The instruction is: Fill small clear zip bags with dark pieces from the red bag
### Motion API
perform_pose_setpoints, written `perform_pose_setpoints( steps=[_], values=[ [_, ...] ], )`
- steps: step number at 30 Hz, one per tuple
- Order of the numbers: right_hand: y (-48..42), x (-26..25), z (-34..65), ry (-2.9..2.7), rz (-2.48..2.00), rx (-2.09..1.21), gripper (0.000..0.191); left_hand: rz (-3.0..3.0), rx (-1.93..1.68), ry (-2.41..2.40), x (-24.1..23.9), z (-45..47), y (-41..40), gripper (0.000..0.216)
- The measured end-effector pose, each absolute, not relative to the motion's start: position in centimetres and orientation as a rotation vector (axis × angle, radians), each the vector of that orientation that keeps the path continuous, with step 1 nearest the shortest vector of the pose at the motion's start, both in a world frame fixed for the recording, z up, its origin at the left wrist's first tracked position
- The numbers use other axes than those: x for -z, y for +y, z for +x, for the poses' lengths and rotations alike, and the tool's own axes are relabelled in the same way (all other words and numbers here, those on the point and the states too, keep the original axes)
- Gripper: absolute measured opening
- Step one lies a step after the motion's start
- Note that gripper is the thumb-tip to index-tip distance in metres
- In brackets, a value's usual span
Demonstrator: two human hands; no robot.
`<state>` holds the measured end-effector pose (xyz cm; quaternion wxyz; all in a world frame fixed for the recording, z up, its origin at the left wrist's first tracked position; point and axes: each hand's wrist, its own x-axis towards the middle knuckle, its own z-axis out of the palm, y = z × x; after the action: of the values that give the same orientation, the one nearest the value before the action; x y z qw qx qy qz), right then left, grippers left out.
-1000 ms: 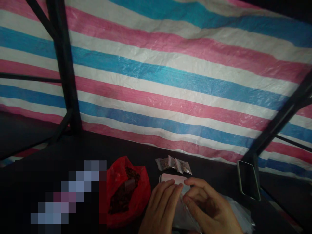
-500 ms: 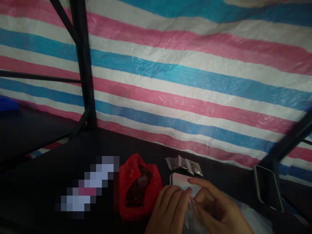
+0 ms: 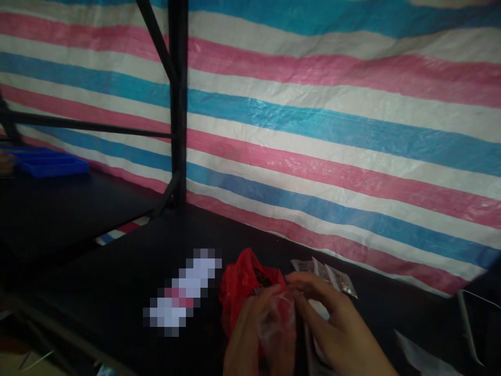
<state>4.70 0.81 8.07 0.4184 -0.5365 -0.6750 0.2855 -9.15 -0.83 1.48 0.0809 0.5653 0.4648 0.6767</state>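
A small clear plastic bag (image 3: 277, 316) is between my hands, in front of a red plastic bag (image 3: 242, 277) that stands with its mouth gathered up. My left hand (image 3: 245, 334) is closed around the clear bag from the left. My right hand (image 3: 336, 324) reaches in from the right, its thumb and forefinger pinched at the clear bag's upper edge, close to the red bag's rim. Dark brown bits (image 3: 261, 275) show inside the red bag. Under my right hand lies a pale flat device (image 3: 320, 309), mostly covered.
Several small filled zip bags (image 3: 340, 281) lie behind my right hand. A loose clear bag (image 3: 422, 357) and a phone (image 3: 477, 329) are at the right. A blurred-out strip (image 3: 183, 295) lies left on the black table (image 3: 125, 282). A blue tray (image 3: 55, 162) sits far left; striped sheeting (image 3: 332, 141) hangs behind.
The view has swung left. My hands have moved from over the pale device to the red bag, carrying the clear bag. The loose clear bag at the right is now uncovered.
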Motion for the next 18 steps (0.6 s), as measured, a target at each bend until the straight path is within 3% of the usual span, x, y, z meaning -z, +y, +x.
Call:
perform_pose_setpoints(
  steps=[2, 6, 12, 18],
  values=[
    [2.7, -7.4, 3.1, -1.931, -1.448, -0.603, 0.028, 1.670, -1.904, 1.372, -2.5, -11.6, 0.1, 0.028],
    [5.2, -6.7, 0.8, -2.410, -1.582, -0.312, 0.037, 1.668, -1.679, 1.535, -2.7, -14.7, 2.3, 0.044],
    [4.7, -8.8, 0.0, -2.591, -1.625, -0.259, 0.039, 1.615, -1.141, 1.641, -2.5, -15.6, 1.8, 0.048],
    [3.2, -11.8, -1.0, -2.901, -1.857, -0.159, 0.043, 1.374, -1.121, 1.457, 0.2, -15.5, -0.2, 0.069]
  ],
)
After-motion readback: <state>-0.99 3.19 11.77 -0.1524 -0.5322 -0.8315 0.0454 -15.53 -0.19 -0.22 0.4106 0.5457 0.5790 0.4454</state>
